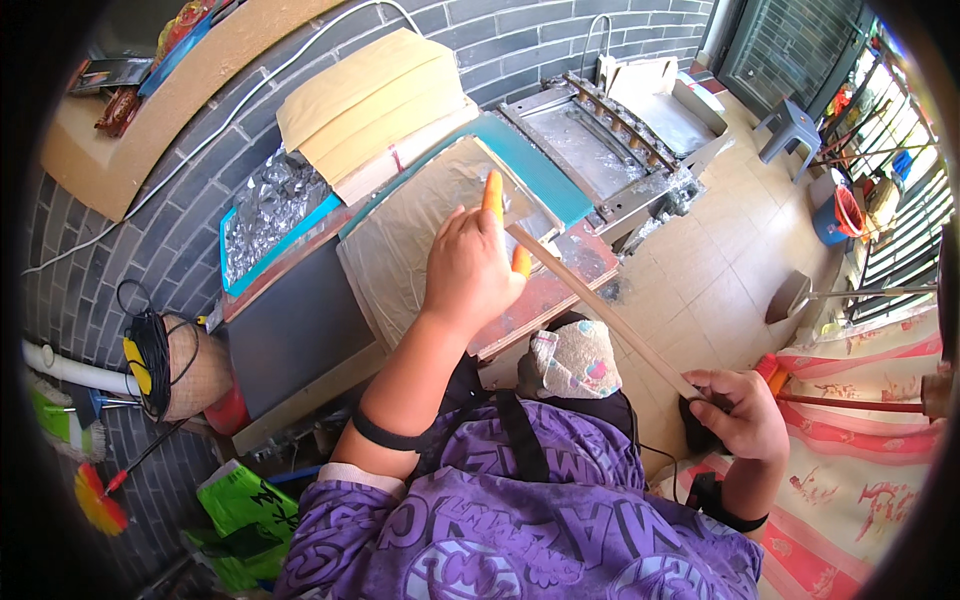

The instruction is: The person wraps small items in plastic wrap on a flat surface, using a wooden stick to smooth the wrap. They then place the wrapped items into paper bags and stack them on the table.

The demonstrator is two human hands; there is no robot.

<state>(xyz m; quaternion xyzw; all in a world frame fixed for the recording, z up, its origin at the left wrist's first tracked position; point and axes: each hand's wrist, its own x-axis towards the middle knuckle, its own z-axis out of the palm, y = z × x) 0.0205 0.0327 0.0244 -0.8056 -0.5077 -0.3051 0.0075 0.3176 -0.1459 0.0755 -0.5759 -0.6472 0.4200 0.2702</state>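
My right hand (739, 412) grips the near end of a long, thin wooden strip (600, 307). The strip slants up and leftward, its far end beside my left hand (472, 262). Orange finger cots cover that hand's index finger and thumb, which are spread apart. I see no firm hold on the strip there; some of the fingers are curled out of sight. Under the left hand lies a thin, wrinkled beige sheet (405, 247) on a flat stack with a light edge. Bare silvery patches show near its right corner.
Behind stand stacked yellowish paper (375, 112) and a teal tray of crumpled silver foil (277, 210). A teal ribbed mat (547, 180) lies under the stack on a reddish board (525, 315). Metal equipment (592, 135) is at the back right. A patterned cloth (577, 360) covers my knee.
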